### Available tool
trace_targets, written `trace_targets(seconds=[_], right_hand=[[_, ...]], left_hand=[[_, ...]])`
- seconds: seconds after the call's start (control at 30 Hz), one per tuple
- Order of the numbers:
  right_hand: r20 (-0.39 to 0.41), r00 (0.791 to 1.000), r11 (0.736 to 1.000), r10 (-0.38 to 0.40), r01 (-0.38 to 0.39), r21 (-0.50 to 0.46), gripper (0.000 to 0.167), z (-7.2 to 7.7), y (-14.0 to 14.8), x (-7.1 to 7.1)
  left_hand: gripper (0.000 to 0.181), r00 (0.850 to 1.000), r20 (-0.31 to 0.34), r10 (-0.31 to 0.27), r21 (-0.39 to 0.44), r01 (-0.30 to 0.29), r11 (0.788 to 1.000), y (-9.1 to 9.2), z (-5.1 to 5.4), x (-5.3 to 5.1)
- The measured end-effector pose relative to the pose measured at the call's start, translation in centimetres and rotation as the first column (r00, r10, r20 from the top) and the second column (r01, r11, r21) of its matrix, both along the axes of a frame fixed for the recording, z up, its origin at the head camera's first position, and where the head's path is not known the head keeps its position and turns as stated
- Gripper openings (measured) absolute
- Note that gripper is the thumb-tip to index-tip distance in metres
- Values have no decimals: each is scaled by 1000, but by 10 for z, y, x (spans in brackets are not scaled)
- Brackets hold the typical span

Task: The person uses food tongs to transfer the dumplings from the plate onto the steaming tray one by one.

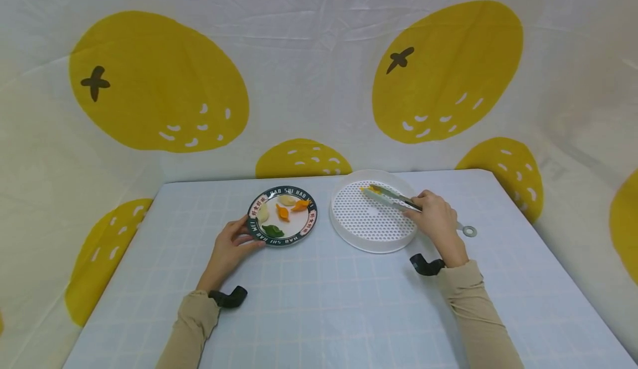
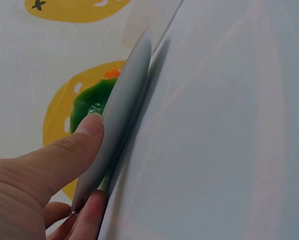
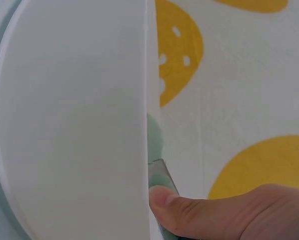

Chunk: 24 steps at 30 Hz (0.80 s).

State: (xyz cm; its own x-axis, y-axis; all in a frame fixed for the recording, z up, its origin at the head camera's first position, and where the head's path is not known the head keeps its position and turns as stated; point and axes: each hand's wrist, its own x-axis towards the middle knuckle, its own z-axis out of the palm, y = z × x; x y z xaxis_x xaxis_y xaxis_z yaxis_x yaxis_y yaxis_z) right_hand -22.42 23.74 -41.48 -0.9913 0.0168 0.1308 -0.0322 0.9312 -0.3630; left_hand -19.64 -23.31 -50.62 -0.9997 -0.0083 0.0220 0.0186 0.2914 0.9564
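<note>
My left hand (image 1: 233,249) grips the left edge of a dark-rimmed plate (image 1: 312,214), thumb on the rim and fingers beneath it in the left wrist view. On the plate lie a green piece (image 1: 273,231), two orange pieces (image 1: 282,213) and two pale pieces (image 1: 287,199). My right hand (image 1: 436,219) holds tongs (image 1: 394,203) over a round white perforated tray (image 1: 374,245). At the tips of the tongs is a yellow-orange piece (image 1: 375,189); whether it is pinched I cannot tell. In the right wrist view the tray's side wall (image 3: 69,120) hides most of the tongs.
The plate stands left of the tray, with a gap between them on the pale checked tablecloth (image 1: 319,302). Behind the table's back edge hangs a white cloth (image 1: 309,81) with yellow fruit prints. The ringed end (image 1: 469,231) of the tongs sticks out right of my hand.
</note>
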Motion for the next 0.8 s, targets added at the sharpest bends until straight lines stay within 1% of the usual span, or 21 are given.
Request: trace_targets(seconds=[0.2, 0.53, 0.8], right_hand=[[21, 1000, 1000, -18, 18, -9, 51, 1, 0, 0], [13, 1000, 999, -21, 22, -34, 49, 5, 0, 0], [-6, 1000, 999, 6, -6, -42, 52, 9, -9, 2]], left_hand=[[96, 1000, -4, -2, -11, 2, 1000, 0, 1, 1], [97, 1000, -1, 1, -29, -1, 1000, -1, 1, 1], [97, 1000, 1, 1, -36, -1, 999, -1, 1, 1]])
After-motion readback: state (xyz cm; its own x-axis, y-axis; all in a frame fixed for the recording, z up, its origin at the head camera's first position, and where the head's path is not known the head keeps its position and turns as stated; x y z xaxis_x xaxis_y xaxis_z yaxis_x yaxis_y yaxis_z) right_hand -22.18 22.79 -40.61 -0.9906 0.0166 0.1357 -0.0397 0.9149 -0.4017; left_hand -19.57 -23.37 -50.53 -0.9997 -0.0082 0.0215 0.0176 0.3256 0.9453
